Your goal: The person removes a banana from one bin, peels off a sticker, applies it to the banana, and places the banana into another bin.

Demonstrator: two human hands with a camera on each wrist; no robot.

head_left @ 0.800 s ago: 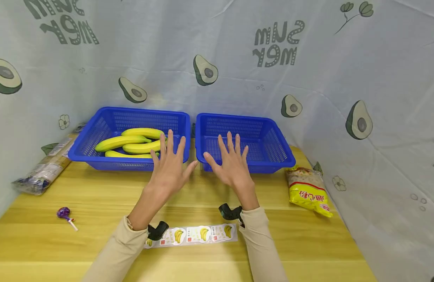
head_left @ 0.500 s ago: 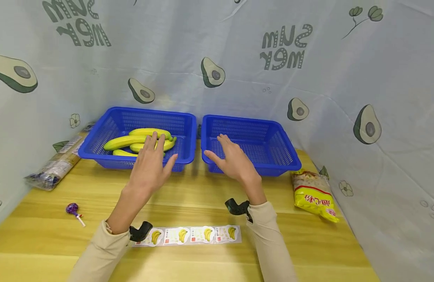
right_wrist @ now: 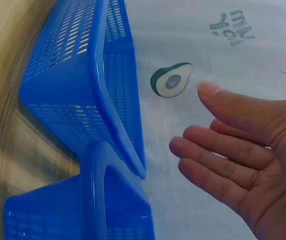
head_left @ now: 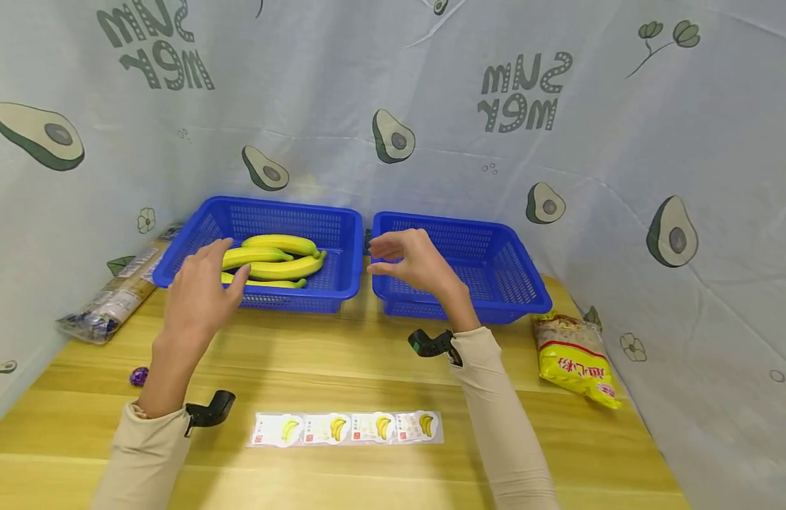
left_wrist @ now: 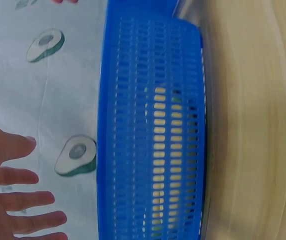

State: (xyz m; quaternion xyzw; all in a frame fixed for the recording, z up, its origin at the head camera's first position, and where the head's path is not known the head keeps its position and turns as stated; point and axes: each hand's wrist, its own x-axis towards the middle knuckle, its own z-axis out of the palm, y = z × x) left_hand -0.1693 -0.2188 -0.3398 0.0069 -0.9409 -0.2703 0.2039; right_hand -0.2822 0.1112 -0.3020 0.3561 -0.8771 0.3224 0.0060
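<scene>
Several yellow bananas (head_left: 287, 268) lie in the left blue basket (head_left: 351, 283). My left hand (head_left: 198, 290) hovers over that basket's near left side, its fingers extended and holding nothing; it hides part of the bananas. In the left wrist view the fingers (left_wrist: 30, 200) are spread apart, away from the basket wall (left_wrist: 133, 125). Near the left edge of the right blue basket (head_left: 469, 308), my right hand (head_left: 418, 262) hangs in the air with relaxed, slightly bent fingers. No object is in it, as the right wrist view shows with its fingers (right_wrist: 218, 165).
A strip of banana stickers (head_left: 344, 428) lies at the table's front. A lollipop (head_left: 138, 376) is partly hidden behind the left forearm. One long clear package (head_left: 121, 294) lies at far left, and a yellow bag (head_left: 574, 361) at right. A patterned curtain (head_left: 329, 85) hangs behind.
My left hand has moved left across the bananas, uncovering the sticker strip and covering the lollipop's stick. The right hand has turned sideways, its spread fingers drawing together and bending. The view has shifted slightly.
</scene>
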